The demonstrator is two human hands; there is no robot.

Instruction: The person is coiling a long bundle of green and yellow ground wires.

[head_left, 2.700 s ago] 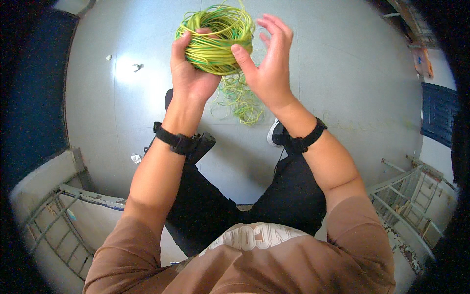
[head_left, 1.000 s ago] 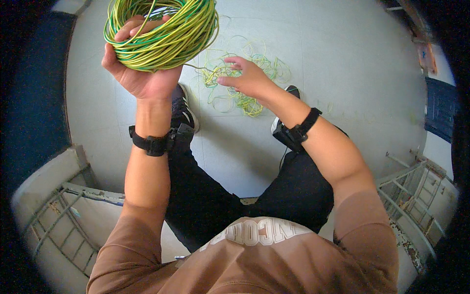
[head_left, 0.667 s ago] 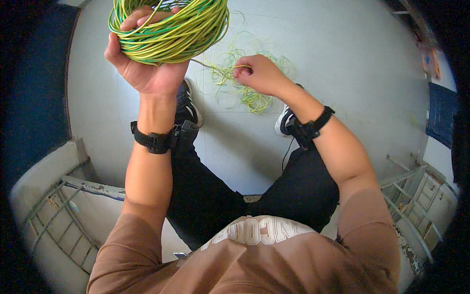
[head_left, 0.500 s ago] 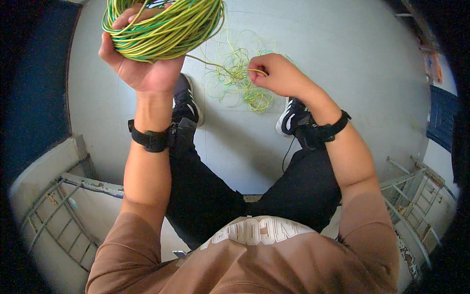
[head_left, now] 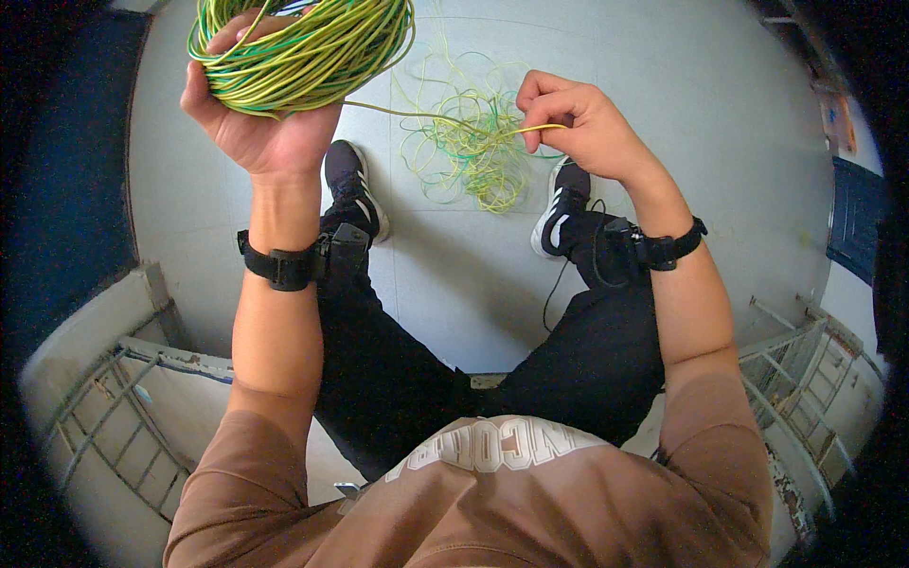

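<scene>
A person's left hand [head_left: 275, 133] supports a thick, round coil of yellow-and-green insulated wire [head_left: 312, 71] from beneath, raised at the upper left of the view. The left fingers curl into the coil's central opening and grip its near side, while the thumb lies along its outer left edge. The top of the coil is cut off by the upper rim of the picture.

To the right, well apart from the coil, the right hand [head_left: 587, 128] is raised with its fingers bent, pinching a thin yellow strand of wire [head_left: 407, 113] between thumb and forefinger. The strand leaves the coil's lower right side and stretches across toward the right hand, passing in front of a loose, looping tangle of yellow-green wire [head_left: 488, 156]. The tangle lies on the pale grey tiled floor [head_left: 454, 284], beyond the gap between two black shoes with white stripes: the left shoe [head_left: 346, 175] and the right shoe [head_left: 568, 189]. Where the strand crosses the tangle, whether the two join cannot be told. A black strap [head_left: 284, 268] circles the left wrist.
</scene>
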